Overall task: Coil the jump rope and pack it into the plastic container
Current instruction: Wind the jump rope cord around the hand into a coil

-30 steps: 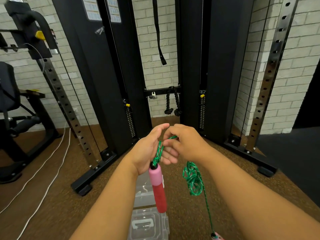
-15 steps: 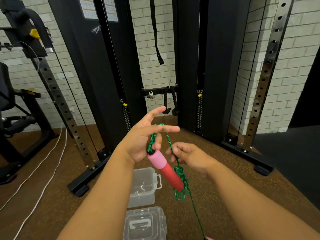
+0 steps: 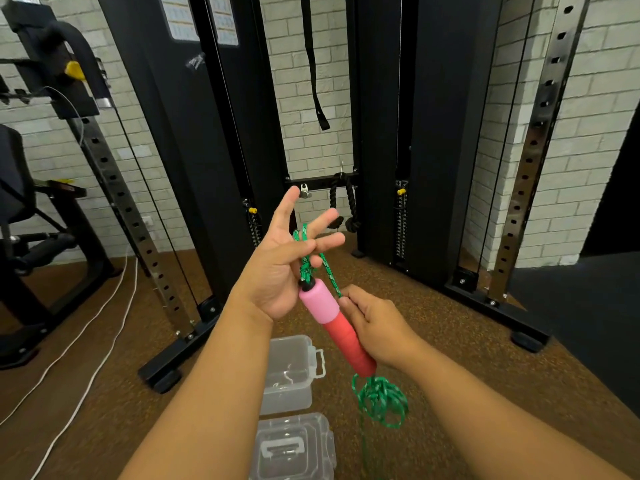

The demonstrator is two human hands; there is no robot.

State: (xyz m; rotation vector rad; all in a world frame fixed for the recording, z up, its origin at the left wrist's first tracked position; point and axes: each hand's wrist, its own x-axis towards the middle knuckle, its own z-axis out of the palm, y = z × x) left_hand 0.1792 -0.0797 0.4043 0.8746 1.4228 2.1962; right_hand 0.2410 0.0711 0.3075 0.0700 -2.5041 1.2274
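Note:
The jump rope is a green patterned cord with a pink and red foam handle (image 3: 335, 325). My left hand (image 3: 282, 268) is raised with its fingers spread, and the cord (image 3: 304, 237) loops around them. The handle hangs slanted below that palm. My right hand (image 3: 379, 329) sits just right of the handle and pinches the cord near its top. A loose bundle of cord (image 3: 381, 401) dangles under my right hand, with one strand running down out of frame. The clear plastic container (image 3: 289, 386) stands open on the floor beneath my hands, and its lid (image 3: 294, 445) lies in front of it.
A black cable machine (image 3: 214, 168) with steel uprights stands right ahead against a white brick wall. Its base feet (image 3: 162, 379) reach toward the container. White cables (image 3: 86, 344) trail over the brown floor at left, beside a black bench (image 3: 20, 202). A dark mat (image 3: 588, 323) lies at right.
My left hand has risen and spread its fingers with the cord looped over them. My right hand went from meeting the left to below and right of it, and the cord bundle now hangs lower.

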